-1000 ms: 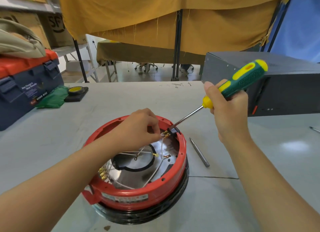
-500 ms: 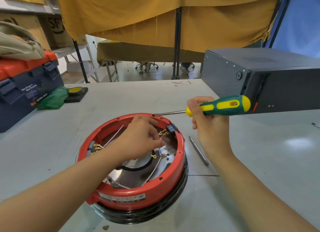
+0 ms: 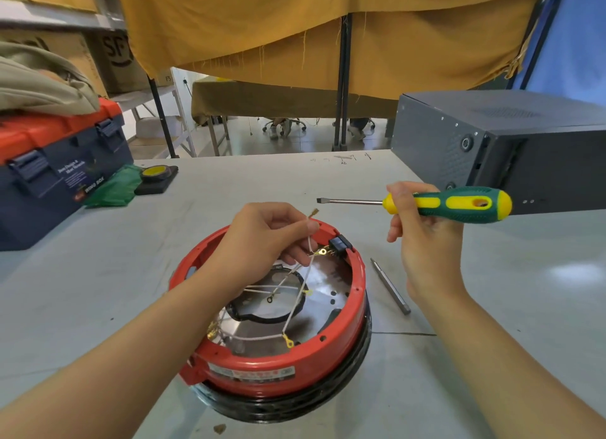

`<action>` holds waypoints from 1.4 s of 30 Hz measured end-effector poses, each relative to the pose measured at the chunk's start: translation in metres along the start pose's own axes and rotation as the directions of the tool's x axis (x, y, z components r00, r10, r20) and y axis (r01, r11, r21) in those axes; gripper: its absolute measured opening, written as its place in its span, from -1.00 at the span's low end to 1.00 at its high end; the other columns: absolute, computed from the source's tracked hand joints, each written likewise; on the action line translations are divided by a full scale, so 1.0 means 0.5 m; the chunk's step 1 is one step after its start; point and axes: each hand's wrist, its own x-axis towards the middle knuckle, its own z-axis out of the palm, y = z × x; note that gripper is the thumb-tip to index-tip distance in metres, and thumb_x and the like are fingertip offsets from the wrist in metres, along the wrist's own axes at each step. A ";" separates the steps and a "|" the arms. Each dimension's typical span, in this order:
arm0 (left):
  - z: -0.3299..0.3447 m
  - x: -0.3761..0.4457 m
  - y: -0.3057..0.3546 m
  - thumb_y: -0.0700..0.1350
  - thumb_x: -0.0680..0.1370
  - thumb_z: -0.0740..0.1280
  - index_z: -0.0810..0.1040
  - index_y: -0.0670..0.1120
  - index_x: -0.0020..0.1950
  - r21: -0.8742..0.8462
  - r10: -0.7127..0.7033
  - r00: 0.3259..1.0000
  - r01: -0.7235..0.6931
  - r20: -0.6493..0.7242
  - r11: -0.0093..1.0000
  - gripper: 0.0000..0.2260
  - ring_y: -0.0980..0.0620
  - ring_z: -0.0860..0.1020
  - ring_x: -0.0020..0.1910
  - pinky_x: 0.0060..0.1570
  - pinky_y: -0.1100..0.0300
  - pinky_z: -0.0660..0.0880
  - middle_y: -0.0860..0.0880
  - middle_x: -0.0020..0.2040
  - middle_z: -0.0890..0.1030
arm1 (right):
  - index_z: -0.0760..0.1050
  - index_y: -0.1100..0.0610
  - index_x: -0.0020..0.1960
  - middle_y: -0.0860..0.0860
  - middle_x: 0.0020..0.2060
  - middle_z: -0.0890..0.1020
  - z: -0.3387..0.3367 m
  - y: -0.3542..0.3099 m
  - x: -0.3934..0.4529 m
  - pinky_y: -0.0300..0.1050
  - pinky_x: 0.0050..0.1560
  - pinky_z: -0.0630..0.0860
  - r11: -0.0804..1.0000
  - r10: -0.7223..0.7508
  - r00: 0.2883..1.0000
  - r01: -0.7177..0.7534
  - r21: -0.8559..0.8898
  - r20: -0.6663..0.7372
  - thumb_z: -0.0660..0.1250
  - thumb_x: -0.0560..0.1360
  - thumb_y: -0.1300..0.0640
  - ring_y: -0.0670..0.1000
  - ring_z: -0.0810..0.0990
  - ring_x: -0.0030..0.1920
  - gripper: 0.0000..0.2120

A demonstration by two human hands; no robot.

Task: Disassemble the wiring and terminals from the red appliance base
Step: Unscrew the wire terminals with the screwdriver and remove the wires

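Note:
The red appliance base (image 3: 295, 366) lies upside down on the grey table, its shiny metal inside facing up. White wires (image 3: 296, 302) with brass ring terminals cross the inside. My left hand (image 3: 262, 238) hovers over the far rim and pinches one white wire, whose brass terminal (image 3: 314, 213) sticks up above my fingers. A black connector block (image 3: 339, 243) sits on the far right rim with a brass terminal beside it. My right hand (image 3: 423, 238) holds the green and yellow screwdriver (image 3: 452, 205) level, blade pointing left, clear of the base.
A loose metal bit (image 3: 390, 286) lies on the table just right of the base. A dark grey box (image 3: 511, 149) stands at the back right. A blue and red toolbox (image 3: 55, 163), a green cloth (image 3: 114, 189) and a yellow tape measure (image 3: 157, 176) are at the back left.
The screwdriver tip left the connector block, and my right hand swung the tool level and away. My left hand lifted a white wire, its terminal now free above the rim.

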 end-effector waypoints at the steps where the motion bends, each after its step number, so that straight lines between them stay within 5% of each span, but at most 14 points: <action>1: 0.001 0.000 0.001 -0.17 0.50 0.39 0.61 -0.21 -0.21 -0.018 -0.002 1.000 0.002 -0.013 1.000 -0.87 -0.04 0.62 -0.42 -0.40 0.25 0.53 -0.21 -0.30 0.65 | 0.54 0.00 -0.12 -0.16 -0.37 0.59 0.001 0.000 -0.001 -0.33 -0.42 0.45 1.000 -0.005 1.000 0.005 -0.006 0.007 0.35 0.54 0.04 -0.15 0.46 -0.47 -0.92; 7: -0.011 0.002 -0.003 -0.21 0.51 0.37 0.56 -0.21 -0.18 -0.017 -0.066 0.997 0.065 -0.049 0.998 -0.90 -0.04 0.61 -0.46 -0.47 0.28 0.49 -0.13 -0.40 0.63 | 0.54 0.01 -0.12 -0.15 -0.37 0.59 0.004 0.001 -0.003 -0.33 -0.42 0.45 1.000 -0.012 1.000 0.012 -0.011 0.027 0.35 0.51 0.01 -0.15 0.46 -0.47 -0.91; 14: 0.000 -0.013 -0.003 -0.11 0.50 0.38 0.60 -0.08 -0.24 0.534 -0.086 0.978 -0.029 0.190 0.845 -0.87 0.23 0.53 -0.46 -0.44 0.38 0.38 0.04 -0.37 0.65 | 0.55 0.06 -0.12 -0.15 -0.40 0.57 0.000 0.002 0.003 -0.33 -0.44 0.43 1.000 0.006 1.000 -0.006 -0.024 -0.010 0.35 0.54 0.06 -0.16 0.44 -0.48 -0.90; 17: 0.002 -0.016 -0.002 -0.08 0.47 0.41 0.65 -0.09 -0.19 0.680 -0.031 0.977 -0.124 0.211 0.722 -0.90 0.14 0.54 -0.35 -0.34 0.31 0.40 0.06 -0.35 0.61 | 0.55 0.10 -0.09 -0.15 -0.42 0.57 -0.001 0.002 0.004 -0.36 -0.44 0.43 0.999 0.021 0.999 -0.022 -0.030 -0.026 0.35 0.54 0.05 -0.17 0.46 -0.46 -0.89; 22: 0.025 -0.023 -0.007 -0.13 0.46 0.43 0.55 -0.11 0.03 0.689 0.055 0.971 -0.205 0.234 0.695 -0.81 0.11 0.50 -0.26 -0.16 0.20 0.46 0.08 -0.28 0.57 | 0.55 0.11 -0.07 -0.16 -0.43 0.55 -0.001 0.002 0.005 -0.36 -0.43 0.44 0.999 0.022 0.999 -0.024 -0.040 -0.040 0.35 0.54 0.05 -0.17 0.47 -0.45 -0.87; 27: 0.041 -0.025 -0.013 -0.13 0.48 0.40 0.52 -0.06 0.01 0.693 0.051 0.959 -0.237 0.278 0.681 -0.86 0.14 0.48 -0.25 -0.11 0.15 0.47 0.11 -0.28 0.60 | 0.54 0.10 -0.07 -0.15 -0.43 0.56 -0.002 0.001 0.007 -0.37 -0.44 0.43 0.999 0.019 0.998 -0.022 -0.044 -0.053 0.35 0.54 0.05 -0.17 0.47 -0.46 -0.88; 33: 0.045 -0.031 -0.010 -0.12 0.54 0.25 0.62 -0.07 -0.06 0.741 0.115 0.900 -0.413 0.420 0.530 -0.85 0.02 0.47 -0.10 -0.07 0.06 0.42 0.05 -0.18 0.42 | 0.55 0.06 -0.11 -0.14 -0.43 0.56 -0.003 0.001 0.006 -0.35 -0.43 0.43 0.999 0.021 0.999 -0.023 -0.042 -0.031 0.35 0.54 0.05 -0.17 0.46 -0.46 -0.90; 37: 0.027 -0.028 -0.007 -0.11 0.52 0.27 0.65 -0.08 -0.11 0.759 0.125 0.930 -0.356 0.347 0.545 -0.84 0.08 0.45 -0.18 -0.10 0.06 0.44 0.07 -0.22 0.45 | 0.56 0.08 -0.11 -0.16 -0.44 0.55 -0.003 -0.003 0.008 -0.36 -0.43 0.42 0.999 0.002 1.000 -0.003 -0.051 -0.028 0.36 0.52 0.00 -0.17 0.46 -0.46 -0.86; 42: -0.010 -0.016 0.009 -0.16 0.47 0.31 0.60 -0.05 -0.28 0.755 0.085 0.979 -0.196 0.183 0.626 -0.85 0.15 0.47 -0.37 -0.36 0.37 0.33 0.10 -0.40 0.52 | 0.55 0.07 -0.12 -0.16 -0.42 0.55 -0.009 -0.012 0.013 -0.34 -0.43 0.42 0.998 -0.035 0.999 0.033 -0.048 -0.026 0.35 0.52 0.01 -0.15 0.47 -0.43 -0.87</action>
